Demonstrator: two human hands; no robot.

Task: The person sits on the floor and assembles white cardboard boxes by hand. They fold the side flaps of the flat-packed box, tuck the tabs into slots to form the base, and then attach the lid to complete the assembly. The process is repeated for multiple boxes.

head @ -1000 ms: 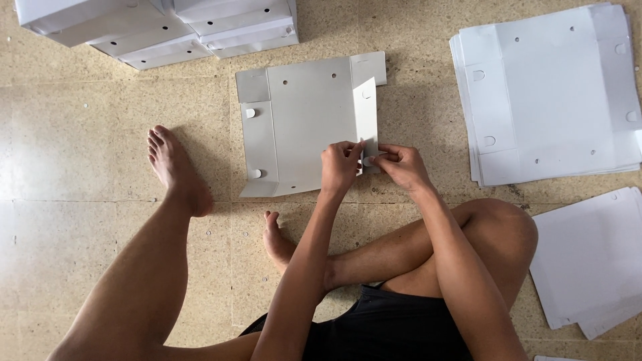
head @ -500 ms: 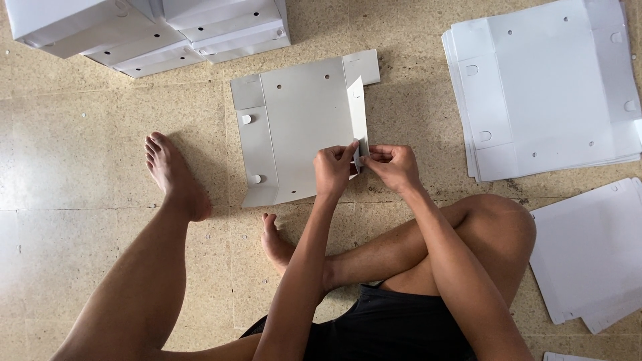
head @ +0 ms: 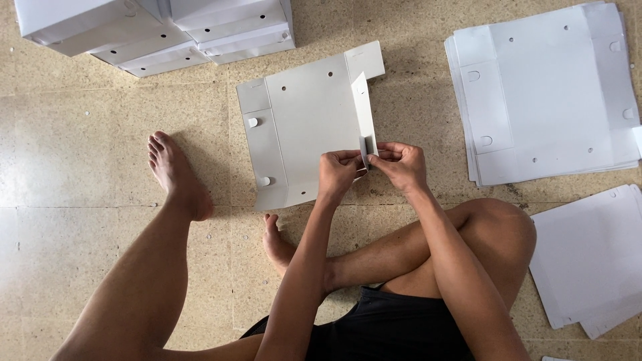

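You sit on a tiled floor (head: 87, 167) with a flat white cardboard blank (head: 301, 127) spread in front of you, one side flap (head: 363, 113) folded up on edge. Your left hand (head: 339, 172) and right hand (head: 403, 164) meet at the near end of that flap, each pinching it between thumb and fingertips, the two hands almost touching with the flap's lower corner between them. Both grips are narrow and closed on the cardboard; the flap stands roughly upright and runs away from your fingers toward the far edge of the blank.

Left of the grip, the rest of the blank lies flat on the floor, with small round holes and two tab cut-outs along its left strip. Further left still, your bare left foot (head: 175, 170) rests on the tiles, well apart from the blank. Just below the hands, your other foot (head: 275, 242) is tucked in under your forearms, and your right knee (head: 498, 224) is bent up to the right of the grip.

Well to the right of your hands lies a stack of flat blanks (head: 548, 93), and a second pile (head: 592, 257) sits nearer you beyond the knee. Beyond the grip to the left, finished white boxes (head: 154, 30) are stacked together at the top edge of the view.
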